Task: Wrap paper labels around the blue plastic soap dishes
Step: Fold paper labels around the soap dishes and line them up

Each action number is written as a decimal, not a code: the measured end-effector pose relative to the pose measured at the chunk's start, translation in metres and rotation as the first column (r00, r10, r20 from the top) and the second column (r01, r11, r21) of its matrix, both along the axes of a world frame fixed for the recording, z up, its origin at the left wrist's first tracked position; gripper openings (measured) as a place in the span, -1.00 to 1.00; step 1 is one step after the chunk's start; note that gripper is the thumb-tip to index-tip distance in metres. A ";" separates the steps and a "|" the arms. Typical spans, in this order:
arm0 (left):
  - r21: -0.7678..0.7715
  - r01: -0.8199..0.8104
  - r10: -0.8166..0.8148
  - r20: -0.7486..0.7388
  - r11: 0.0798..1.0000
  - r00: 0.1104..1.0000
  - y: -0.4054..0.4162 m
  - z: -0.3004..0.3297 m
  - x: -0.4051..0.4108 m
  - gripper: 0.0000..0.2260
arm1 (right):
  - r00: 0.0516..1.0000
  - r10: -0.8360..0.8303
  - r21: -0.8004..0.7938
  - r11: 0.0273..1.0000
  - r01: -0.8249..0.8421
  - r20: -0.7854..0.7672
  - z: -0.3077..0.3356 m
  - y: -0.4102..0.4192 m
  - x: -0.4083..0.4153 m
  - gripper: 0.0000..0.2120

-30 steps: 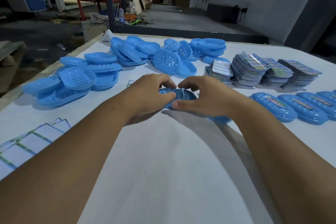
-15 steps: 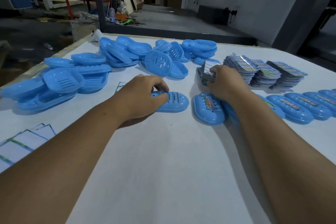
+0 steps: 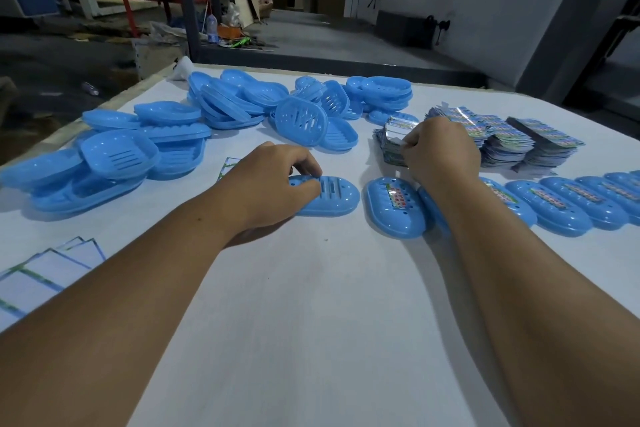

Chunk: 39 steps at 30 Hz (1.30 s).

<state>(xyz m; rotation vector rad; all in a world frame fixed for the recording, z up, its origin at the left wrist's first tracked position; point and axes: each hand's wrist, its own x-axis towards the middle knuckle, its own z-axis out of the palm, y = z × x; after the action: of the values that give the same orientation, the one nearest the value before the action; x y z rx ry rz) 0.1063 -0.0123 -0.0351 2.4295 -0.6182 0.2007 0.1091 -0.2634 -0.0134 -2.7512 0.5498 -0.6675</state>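
Observation:
An unlabelled blue soap dish (image 3: 337, 196) lies upside down on the white table (image 3: 311, 305). My left hand (image 3: 273, 180) holds its left end with curled fingers. Just right of it lies a labelled blue dish (image 3: 394, 206). My right hand (image 3: 440, 152) is on the nearest stack of paper labels (image 3: 393, 140), pinching the top label at its edge. More label stacks (image 3: 512, 135) fan out to the right.
A row of labelled dishes (image 3: 568, 199) runs along the right. Heaps of loose blue dishes (image 3: 242, 102) cover the table's far left and middle. Flat printed sheets (image 3: 52, 267) lie at the left edge. The table's far edge borders a workshop floor.
A second ago both hands held one dish together. The labelled dish now lies on the table, and my right hand has moved up to the label stack. My left hand holds a bare dish.

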 end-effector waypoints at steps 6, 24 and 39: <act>0.003 -0.003 0.003 0.005 1.000 1.000 0.000 0.001 0.000 -0.89 | 0.997 0.065 0.161 0.984 -0.071 0.038 0.000 -0.002 -0.001 -0.73; -0.356 -0.324 0.200 -0.343 0.877 0.918 0.008 0.020 0.006 -0.61 | 0.732 0.649 -0.103 0.758 -0.644 0.206 0.010 0.080 -0.033 -0.78; 0.422 -0.460 0.537 -0.077 0.781 0.840 0.069 0.043 0.012 -0.83 | 0.984 0.150 -0.090 0.983 -0.158 -0.097 0.002 0.017 -0.002 -0.72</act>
<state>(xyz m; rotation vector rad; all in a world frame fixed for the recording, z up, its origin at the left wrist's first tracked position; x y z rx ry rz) 0.1182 0.0572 0.0079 2.9175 0.1155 0.0521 0.1074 -0.2466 -0.0109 -2.8896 0.3252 -0.5499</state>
